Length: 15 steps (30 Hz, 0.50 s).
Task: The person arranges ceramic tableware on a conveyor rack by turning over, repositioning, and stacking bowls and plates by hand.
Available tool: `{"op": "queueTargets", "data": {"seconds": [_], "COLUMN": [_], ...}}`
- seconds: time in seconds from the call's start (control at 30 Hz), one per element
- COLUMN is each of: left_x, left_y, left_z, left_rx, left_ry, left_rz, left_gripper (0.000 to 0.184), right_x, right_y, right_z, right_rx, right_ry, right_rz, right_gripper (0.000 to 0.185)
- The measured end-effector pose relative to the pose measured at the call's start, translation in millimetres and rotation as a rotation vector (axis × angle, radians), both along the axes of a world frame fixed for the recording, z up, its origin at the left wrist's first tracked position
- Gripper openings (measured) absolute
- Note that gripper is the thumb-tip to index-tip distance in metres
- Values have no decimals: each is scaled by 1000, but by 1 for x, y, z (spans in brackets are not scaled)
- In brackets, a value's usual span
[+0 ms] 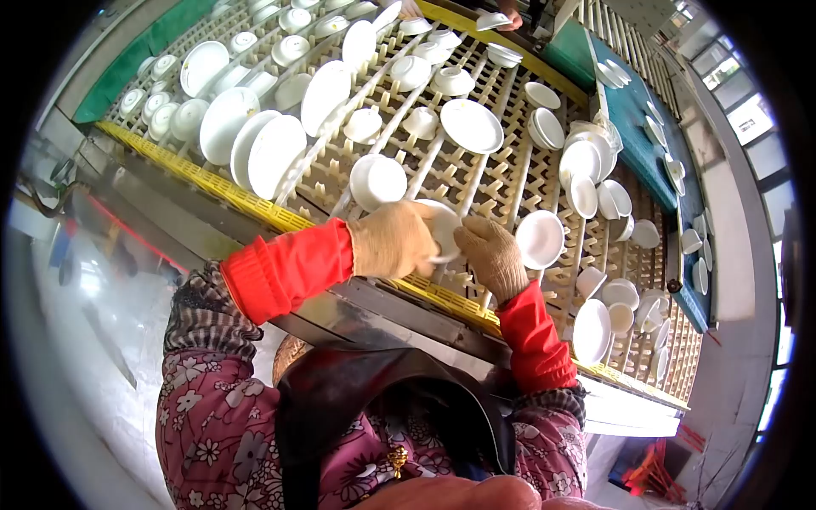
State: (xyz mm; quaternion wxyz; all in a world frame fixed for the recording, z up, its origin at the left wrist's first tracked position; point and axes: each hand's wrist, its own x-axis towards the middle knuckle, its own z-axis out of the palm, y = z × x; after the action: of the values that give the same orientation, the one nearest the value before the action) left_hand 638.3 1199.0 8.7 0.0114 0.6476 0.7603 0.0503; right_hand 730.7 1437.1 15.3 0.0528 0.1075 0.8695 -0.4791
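Between my hands, a small white bowl (444,231) is tilted so that its inside partly shows, just above the pegged conveyor (501,191). My left hand (393,240), in a tan work glove, closes around the bowl's left side and hides part of it. On the opposite rim, my right hand (493,257), gloved the same way, grips with curled fingers. A deeper white bowl (377,182) leans on the pegs right behind my left hand. Another round white bowl (540,240) rests just right of my right hand.
Large white plates (279,156) stand on edge at the left, among several bowls. A white oval plate (472,127) lies farther back. More dishes crowd the right, beside a blue-green belt (633,136). A yellow edge strip (195,174) borders the conveyor. Another person's hand (511,19) shows at the far side.
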Motion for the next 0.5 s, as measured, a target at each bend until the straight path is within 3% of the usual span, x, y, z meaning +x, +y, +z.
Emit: {"op": "queueTargets", "data": {"seconds": [0.03,0.07,0.1,0.2,0.23,0.27,0.37,0.47,0.5], "left_x": [-5,-15,-29,-57,-63,-73,-106,-138,-140], "left_y": [-3,-15,-23,-66,-81,-92,-122,-133,-131], "left_z": [2,-1,-8,19,31,33,-14,-77,-76], "left_rx": [-14,263,555,447,374,439,451,343,342], "left_ry": [-119,-164,-158,-134,-86,-488,-625,-324,-244], "left_rz": [88,86,87,496,608,785,931,845,892], "left_gripper": [20,21,22,21,23,25,44,58,56], "right_x": [1,-3,-6,-5,1,9,14,1,-1], "right_y": [-6,-1,7,49,62,71,94,83,82], "right_z": [18,29,41,50,40,31,6,18,18], "right_rx": [57,222,617,1003,954,904,798,599,351], "right_ry": [130,161,160,441,378,312,199,14,92], "right_rz": [25,108,179,225,176,133,23,-129,-203], "right_gripper": [36,42,56,81,78,75,54,36,34]}}
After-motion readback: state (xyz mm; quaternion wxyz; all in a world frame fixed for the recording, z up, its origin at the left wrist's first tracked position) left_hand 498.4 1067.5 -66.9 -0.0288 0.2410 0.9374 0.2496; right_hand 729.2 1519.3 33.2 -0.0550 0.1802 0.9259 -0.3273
